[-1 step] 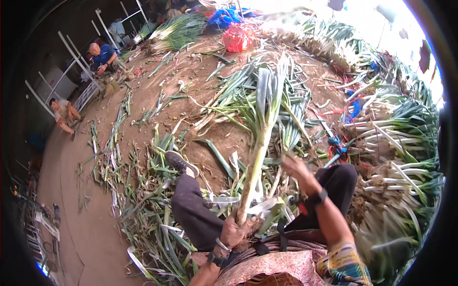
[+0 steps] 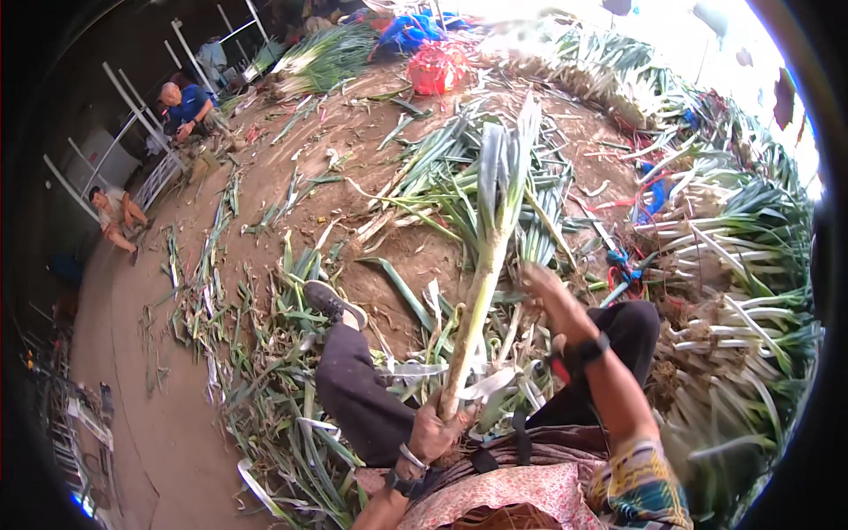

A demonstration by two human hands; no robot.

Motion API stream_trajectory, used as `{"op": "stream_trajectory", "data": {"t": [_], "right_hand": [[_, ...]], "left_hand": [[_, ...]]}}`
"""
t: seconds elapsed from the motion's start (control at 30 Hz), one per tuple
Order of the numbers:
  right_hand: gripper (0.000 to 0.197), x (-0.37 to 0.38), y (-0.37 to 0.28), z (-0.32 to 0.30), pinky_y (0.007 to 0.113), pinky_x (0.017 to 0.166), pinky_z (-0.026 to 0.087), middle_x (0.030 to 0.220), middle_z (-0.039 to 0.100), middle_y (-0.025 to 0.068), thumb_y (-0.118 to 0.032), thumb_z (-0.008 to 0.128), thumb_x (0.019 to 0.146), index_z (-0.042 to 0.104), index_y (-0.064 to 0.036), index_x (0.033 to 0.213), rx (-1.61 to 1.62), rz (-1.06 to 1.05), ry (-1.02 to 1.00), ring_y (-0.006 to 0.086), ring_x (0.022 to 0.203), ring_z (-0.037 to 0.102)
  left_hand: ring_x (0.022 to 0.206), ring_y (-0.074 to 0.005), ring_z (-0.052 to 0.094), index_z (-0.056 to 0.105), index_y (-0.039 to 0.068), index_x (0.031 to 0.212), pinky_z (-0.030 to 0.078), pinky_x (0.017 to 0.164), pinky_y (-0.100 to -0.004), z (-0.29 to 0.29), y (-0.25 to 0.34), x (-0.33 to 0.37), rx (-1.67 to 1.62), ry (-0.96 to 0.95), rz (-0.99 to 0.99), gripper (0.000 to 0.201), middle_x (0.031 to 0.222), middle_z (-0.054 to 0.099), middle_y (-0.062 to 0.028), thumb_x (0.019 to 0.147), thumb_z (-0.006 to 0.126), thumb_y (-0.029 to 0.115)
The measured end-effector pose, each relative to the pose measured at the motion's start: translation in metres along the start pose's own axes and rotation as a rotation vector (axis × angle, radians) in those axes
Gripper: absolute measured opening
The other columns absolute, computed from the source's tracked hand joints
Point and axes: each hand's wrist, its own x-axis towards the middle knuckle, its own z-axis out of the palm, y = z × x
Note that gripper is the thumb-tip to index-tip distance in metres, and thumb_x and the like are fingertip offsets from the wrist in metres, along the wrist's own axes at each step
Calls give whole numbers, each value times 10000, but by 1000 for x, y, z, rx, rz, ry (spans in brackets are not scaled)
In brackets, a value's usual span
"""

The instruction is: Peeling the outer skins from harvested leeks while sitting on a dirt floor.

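Note:
My left hand (image 2: 431,431) is closed around the root end of a large leek (image 2: 477,305), low in front of my lap. The leek leans away from me, its pale stalk rising to a green leafy top. To the right of the stalk, apart from it, hovers my right hand (image 2: 552,296). Its fingers are smeared by motion, so I cannot make out whether they hold anything. Loose strips of leek leaf (image 2: 309,442) lie around my legs. Beyond the held leek rests a heap of green leaves and leeks (image 2: 442,172) on the soil.
Many leeks (image 2: 707,256) lie in rows along the right. A red bundle (image 2: 437,69) and blue plastic (image 2: 411,34) sit at the back, beside a leek pile (image 2: 327,53). Two people crouch at the far left, one in a blue shirt (image 2: 188,106), near white metal frames (image 2: 132,97).
My right hand has shifted slightly farther from me, still beside the stalk. My left hand and the leek have barely moved.

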Motion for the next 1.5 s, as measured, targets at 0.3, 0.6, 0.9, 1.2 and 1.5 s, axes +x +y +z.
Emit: {"op": "stream_trajectory", "data": {"t": [0.3,0.6,0.9,1.2,1.5], "right_hand": [[252,81,-65,-38,300,634,524,831,621,52,-206,591,856,550,-34,1035,818,-251,35,169,693,608],[343,58,-78,-14,260,703,453,919,569,40,-93,655,781,498,-24,1079,586,-408,179,121,808,546],[288,42,-95,-39,306,625,528,839,552,33,-106,653,768,521,-5,1004,424,-540,290,126,693,553],[201,43,-83,-45,273,537,497,788,540,18,-90,633,808,540,-43,981,404,-511,418,103,634,540],[253,53,-76,-31,233,555,489,818,571,20,-119,659,794,549,-22,1001,302,-486,472,87,614,542]], "left_hand": [[879,-195,570,538,36,1166,464,756,-335,1,12,81,591,-261,-28,543,937,597,-102,787,680,398],[714,-147,527,564,0,1046,428,595,-286,111,82,246,-14,-147,190,486,839,569,-46,909,466,456],[609,-246,599,576,46,967,474,519,-395,-8,-141,201,999,142,378,298,699,600,-123,889,502,324],[1096,-317,513,401,60,1295,457,839,-397,-4,-61,215,739,120,-72,631,1309,419,-219,769,675,276],[808,-147,614,621,-7,995,488,684,-265,112,64,211,261,37,310,265,912,645,-108,744,696,29]]}}
